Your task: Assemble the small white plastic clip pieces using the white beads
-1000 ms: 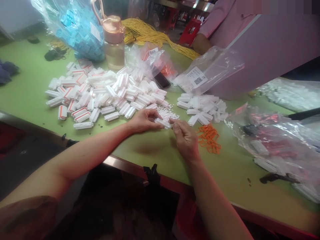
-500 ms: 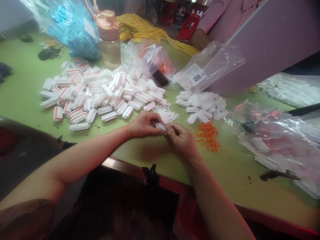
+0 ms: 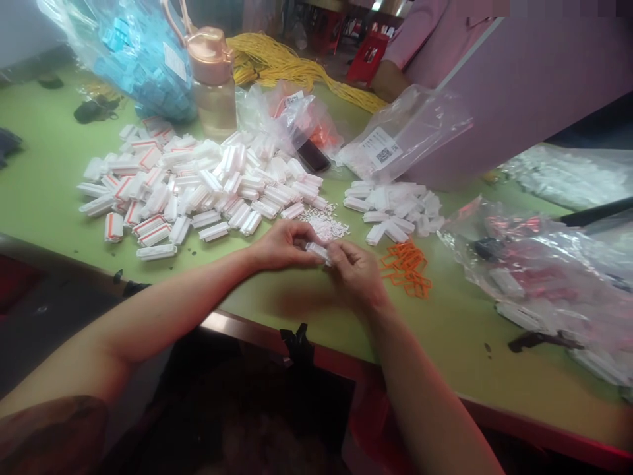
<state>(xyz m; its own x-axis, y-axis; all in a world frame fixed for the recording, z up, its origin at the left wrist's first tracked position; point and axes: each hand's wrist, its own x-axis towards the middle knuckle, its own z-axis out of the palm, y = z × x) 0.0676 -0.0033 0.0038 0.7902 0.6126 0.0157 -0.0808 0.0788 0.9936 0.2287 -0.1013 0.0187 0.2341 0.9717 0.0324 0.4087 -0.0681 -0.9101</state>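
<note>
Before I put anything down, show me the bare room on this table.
Nearly bare green tabletop lies between the orange pieces, right forearm and plastic bag at right. Another patch separates the dark bundle at far left from the white heap. Crowded: the middle, with heap, tiny white bits, left hand and right hand.

The plastic piece [image 3: 318, 251] is white, the frames [image 3: 408, 258] orange, the table [image 3: 459, 349] green.

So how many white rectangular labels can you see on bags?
3: a label on the clear plastic bag of blue pieces; a second label on the plastic bag of orange pieces; a third label on the clear plastic bag to its right. Others may be hidden.
</note>
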